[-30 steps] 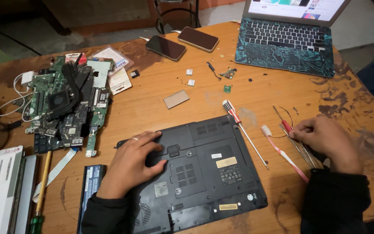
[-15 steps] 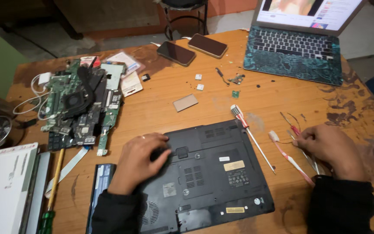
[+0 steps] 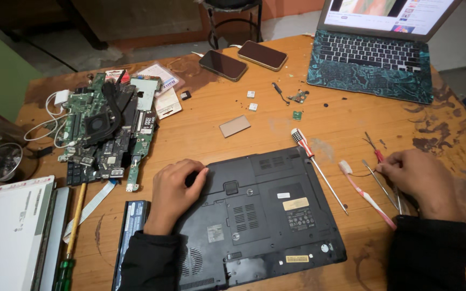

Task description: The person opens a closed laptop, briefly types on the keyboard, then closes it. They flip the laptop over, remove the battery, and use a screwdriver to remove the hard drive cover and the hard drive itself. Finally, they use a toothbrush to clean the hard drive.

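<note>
Your left hand stays flat, fingers loosely spread, on the upturned laptop, while your right hand has curled around the tweezers, screwdriver and toothbrush lying between.

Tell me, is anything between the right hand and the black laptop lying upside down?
Yes. Between the right hand and the laptop lie a toothbrush and a screwdriver on the table. The left hand already rests on the laptop.
</note>
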Demonstrator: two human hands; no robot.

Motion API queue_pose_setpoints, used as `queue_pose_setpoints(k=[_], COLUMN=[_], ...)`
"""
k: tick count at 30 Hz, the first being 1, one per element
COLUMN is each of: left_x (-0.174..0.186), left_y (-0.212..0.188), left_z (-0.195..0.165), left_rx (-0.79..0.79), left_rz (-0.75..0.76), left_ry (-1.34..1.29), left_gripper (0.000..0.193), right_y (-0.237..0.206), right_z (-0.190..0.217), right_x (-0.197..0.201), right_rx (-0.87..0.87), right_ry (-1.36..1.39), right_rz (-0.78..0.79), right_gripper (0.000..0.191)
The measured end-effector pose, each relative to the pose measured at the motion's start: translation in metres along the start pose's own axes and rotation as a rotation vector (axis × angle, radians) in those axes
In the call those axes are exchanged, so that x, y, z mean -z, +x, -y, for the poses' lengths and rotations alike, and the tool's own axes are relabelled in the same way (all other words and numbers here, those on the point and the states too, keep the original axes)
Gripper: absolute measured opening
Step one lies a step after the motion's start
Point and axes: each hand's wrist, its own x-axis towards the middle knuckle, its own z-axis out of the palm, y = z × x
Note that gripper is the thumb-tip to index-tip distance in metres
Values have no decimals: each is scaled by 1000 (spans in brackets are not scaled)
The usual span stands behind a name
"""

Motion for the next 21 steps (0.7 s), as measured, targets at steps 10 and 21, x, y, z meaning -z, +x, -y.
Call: queue_pose_setpoints(k=[10,21], left_x=[1,4], left_y=[1,1], left_z=[1,1], left_rx=[-2,-76], left_rz=[-7,-12], left_ry=[-7,28], left_gripper=[10,12], right_y=[-13,-30], right_z=[26,30], right_x=[7,4], right_rx=[-34,249], right_ry=[-24,504], right_rz=[101,-339], right_gripper=[25,27])
